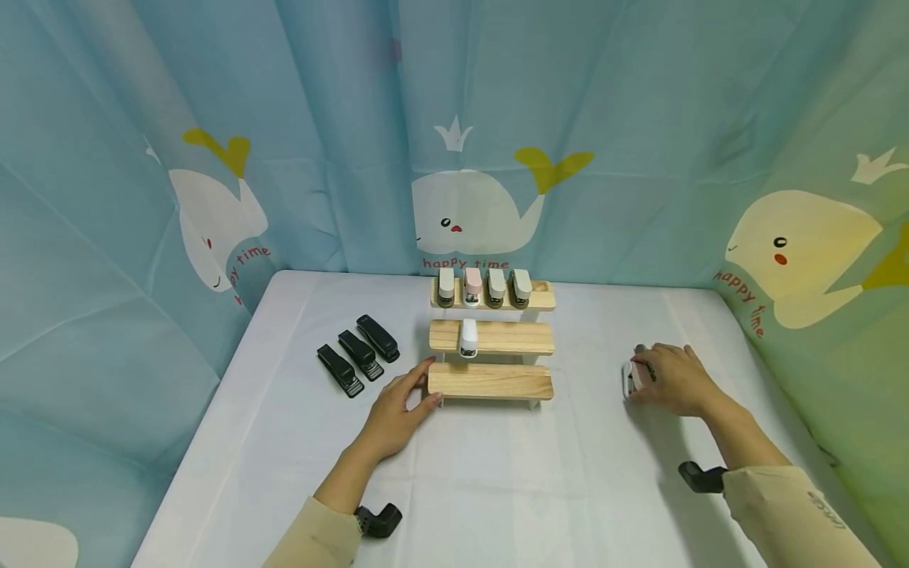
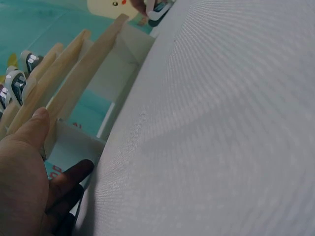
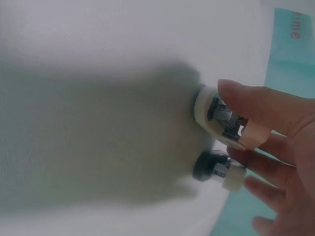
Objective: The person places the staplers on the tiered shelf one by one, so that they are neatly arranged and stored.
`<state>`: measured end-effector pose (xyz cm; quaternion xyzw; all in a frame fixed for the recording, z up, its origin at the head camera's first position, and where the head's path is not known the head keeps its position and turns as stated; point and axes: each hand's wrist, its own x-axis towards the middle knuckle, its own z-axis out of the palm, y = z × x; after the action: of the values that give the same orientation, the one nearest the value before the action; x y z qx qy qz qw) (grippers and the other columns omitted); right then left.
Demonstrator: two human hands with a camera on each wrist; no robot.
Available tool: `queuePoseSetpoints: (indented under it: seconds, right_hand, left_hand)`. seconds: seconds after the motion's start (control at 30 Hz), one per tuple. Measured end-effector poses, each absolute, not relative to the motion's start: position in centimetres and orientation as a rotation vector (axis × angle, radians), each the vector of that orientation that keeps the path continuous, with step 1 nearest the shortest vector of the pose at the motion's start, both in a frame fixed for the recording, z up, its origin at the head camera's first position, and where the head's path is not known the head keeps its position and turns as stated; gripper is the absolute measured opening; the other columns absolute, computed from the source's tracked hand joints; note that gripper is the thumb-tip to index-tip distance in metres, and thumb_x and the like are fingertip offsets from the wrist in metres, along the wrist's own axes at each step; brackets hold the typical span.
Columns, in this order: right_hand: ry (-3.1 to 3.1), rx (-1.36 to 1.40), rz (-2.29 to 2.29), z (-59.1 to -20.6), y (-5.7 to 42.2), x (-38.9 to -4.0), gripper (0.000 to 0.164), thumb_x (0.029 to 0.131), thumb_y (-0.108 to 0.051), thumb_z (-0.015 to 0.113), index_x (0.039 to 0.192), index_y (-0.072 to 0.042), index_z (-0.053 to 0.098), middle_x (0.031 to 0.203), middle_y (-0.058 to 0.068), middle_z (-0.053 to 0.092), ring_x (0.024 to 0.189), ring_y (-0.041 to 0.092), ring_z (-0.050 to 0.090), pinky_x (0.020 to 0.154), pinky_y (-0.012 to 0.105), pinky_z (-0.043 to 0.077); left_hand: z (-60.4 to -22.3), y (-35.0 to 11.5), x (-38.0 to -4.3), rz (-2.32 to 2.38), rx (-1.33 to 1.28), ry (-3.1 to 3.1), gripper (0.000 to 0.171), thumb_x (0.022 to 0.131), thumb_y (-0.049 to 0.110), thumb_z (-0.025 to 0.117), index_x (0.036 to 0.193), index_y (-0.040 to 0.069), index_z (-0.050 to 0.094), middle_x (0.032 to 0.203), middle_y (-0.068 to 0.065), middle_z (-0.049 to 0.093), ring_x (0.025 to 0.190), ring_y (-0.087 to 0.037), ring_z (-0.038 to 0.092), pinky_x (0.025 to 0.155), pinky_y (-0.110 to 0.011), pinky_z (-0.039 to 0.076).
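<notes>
A three-step wooden stand point(image 1: 497, 382) stands mid-table. My left hand point(image 1: 398, 414) holds the left end of its lowest step between thumb and fingers. On the top step is a row of several small staplers, one of them pink point(image 1: 472, 285). A white stapler point(image 1: 469, 338) sits toward the left of the middle step. To the right of the stand, my right hand point(image 1: 675, 380) pinches a small pink stapler point(image 3: 221, 115) with a white base, close over the table. Right beside it stands another small stapler point(image 3: 221, 171) with a pale top and dark base, mostly hidden by the hand in the head view.
Three black staplers point(image 1: 360, 355) lie side by side on the white table point(image 1: 497, 489), left of the stand. A blue curtain point(image 1: 341, 158) printed with whales hangs round the back and sides. Each wrist carries a black camera mount point(image 1: 379, 521).
</notes>
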<state>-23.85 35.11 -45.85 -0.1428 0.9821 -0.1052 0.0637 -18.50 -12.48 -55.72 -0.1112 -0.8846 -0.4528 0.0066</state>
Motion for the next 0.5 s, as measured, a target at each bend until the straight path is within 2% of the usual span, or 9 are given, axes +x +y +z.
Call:
queuePoseSetpoints:
  seconds: [0.3, 0.5]
  right_hand:
    - [2.978, -0.464, -0.394, -45.43, 34.68, -23.57, 0.073, 0.075, -0.031, 0.091, 0.131, 0.008, 0.063, 0.14, 0.037, 0.056, 0.133, 0.06, 0.046, 0.111, 0.081, 0.018]
    - [2.972, -0.486, -0.472, -44.93, 34.19, -23.1, 0.072, 0.077, -0.029, 0.091, 0.131, 0.008, 0.061, 0.128, 0.031, 0.066, 0.121, 0.054, 0.058, 0.111, 0.08, 0.02]
  left_hand:
    - [-55.7, -12.5, -18.55, -1.411, -0.351, -2.765, 0.067, 0.1, 0.057, 0.061, 0.16, 0.043, 0.034, 0.135, 0.002, 0.067, 0.14, -0.029, 0.053, 0.117, -0.06, 0.039]
    - [-55.7, -12.43, -18.42, -1.418, -0.341, -2.77, 0.067, 0.1, 0.058, 0.061, 0.16, 0.046, 0.034, 0.135, 0.003, 0.067, 0.14, -0.029, 0.053, 0.116, -0.06, 0.039]
